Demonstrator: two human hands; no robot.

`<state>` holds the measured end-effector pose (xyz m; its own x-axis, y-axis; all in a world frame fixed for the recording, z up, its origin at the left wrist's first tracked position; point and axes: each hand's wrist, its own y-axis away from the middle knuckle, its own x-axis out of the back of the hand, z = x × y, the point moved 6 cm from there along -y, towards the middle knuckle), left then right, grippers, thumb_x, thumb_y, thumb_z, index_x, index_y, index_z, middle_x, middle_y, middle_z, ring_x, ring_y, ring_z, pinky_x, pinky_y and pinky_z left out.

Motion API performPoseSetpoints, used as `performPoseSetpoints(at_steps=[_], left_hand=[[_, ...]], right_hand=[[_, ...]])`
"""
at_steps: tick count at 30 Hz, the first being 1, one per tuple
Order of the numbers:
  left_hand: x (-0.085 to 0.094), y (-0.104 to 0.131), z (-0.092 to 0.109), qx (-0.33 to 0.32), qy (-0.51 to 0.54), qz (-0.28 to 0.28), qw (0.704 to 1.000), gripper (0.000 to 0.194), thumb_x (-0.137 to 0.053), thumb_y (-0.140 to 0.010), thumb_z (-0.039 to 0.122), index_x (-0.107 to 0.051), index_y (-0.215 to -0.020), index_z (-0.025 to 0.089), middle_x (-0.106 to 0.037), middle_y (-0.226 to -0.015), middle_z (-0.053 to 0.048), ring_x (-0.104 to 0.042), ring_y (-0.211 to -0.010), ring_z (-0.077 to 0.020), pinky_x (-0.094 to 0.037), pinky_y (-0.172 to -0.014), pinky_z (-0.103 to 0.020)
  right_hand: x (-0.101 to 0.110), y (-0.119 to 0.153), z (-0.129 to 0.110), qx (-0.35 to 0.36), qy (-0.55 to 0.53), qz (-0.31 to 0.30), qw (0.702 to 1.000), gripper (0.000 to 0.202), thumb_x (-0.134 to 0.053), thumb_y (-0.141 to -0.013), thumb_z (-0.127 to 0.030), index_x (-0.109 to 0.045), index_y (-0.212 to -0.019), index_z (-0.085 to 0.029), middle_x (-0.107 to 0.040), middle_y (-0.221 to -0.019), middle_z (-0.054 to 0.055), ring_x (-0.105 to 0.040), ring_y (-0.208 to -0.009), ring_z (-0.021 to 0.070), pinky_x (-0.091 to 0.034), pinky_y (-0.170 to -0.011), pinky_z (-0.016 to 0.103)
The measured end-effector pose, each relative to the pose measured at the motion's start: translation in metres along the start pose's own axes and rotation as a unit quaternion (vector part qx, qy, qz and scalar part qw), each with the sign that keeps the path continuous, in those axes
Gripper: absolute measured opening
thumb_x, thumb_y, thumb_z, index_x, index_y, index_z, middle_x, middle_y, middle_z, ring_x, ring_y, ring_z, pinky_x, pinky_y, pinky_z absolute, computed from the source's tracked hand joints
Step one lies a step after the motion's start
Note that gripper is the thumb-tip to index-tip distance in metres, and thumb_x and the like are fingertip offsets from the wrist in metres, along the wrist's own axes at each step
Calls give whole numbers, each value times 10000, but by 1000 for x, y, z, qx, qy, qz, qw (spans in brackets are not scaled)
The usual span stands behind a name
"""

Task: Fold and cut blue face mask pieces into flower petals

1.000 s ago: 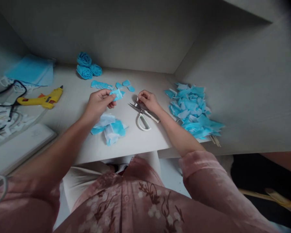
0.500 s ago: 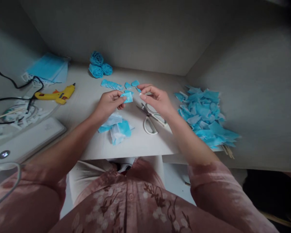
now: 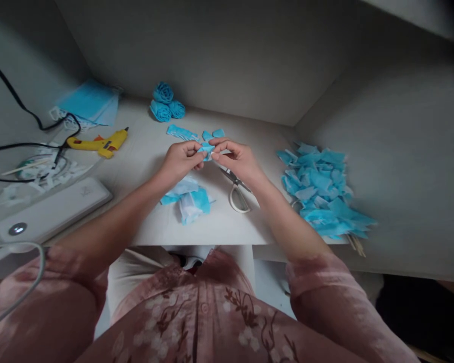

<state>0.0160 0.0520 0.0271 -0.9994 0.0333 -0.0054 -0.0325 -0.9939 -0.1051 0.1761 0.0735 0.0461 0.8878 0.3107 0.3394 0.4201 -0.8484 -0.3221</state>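
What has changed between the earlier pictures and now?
The right hand has moved left, from near the scissors to the blue piece that the left hand still holds. The scissors, blue roses and yellow glue gun stayed where they were.

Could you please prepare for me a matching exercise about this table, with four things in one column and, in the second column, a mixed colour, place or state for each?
Things
1. glue gun
2. small blue piece
3. blue rosettes
4. scissors

Descriptions
A. three together, near the back wall
B. with a whitish loop handle
C. pinched in the left hand, with the right hand at it
D. mostly yellow

Right pairs: 1-D, 2-C, 3-A, 4-B
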Motion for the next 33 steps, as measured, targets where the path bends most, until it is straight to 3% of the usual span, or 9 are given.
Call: performPoseSetpoints(at_steps=[7,13,22,28,33], left_hand=[[-2,2,1,2,-14,-8,1000,149,-688,-797,160,-607,-673,179,-607,-532,38,-536,-497,-76,-420,-532,-179],[-5,4,1,14,-20,-6,1000,128,-671,-813,154,-606,-705,173,-605,-537,39,-525,-491,-69,-407,-523,-177],[-11,6,4,0,11,-76,997,125,-708,-759,264,-618,-766,178,-636,-626,13,-560,-561,-88,-452,-564,-201],[-14,5,-6,19,-19,-79,997,191,-735,-702,294,-582,-716,181,-599,-593,32,-528,-537,-75,-423,-540,-193],[-14,5,-2,3,-13,-86,996,180,-718,-688,294,-578,-696,180,-586,-586,32,-504,-532,-72,-404,-535,-196]], right_hand=[[-2,-5,5,10,-16,5,1000,258,-769,-795,-466,-692,-790,-220,-758,-968,43,-694,-985,194,-557,-868,337],[-5,-3,5,19,19,23,999,170,-710,-819,-377,-676,-792,-213,-702,-784,-1,-631,-755,143,-522,-768,303],[-3,8,3,44,40,93,994,148,-687,-848,-360,-657,-812,-220,-708,-803,-6,-641,-756,140,-536,-790,303],[-6,18,2,55,71,109,990,174,-673,-874,-385,-666,-837,-215,-729,-830,-6,-659,-771,135,-540,-795,290],[-10,24,3,57,106,124,985,132,-660,-897,-354,-656,-899,-222,-744,-886,-2,-670,-808,133,-548,-829,292]])
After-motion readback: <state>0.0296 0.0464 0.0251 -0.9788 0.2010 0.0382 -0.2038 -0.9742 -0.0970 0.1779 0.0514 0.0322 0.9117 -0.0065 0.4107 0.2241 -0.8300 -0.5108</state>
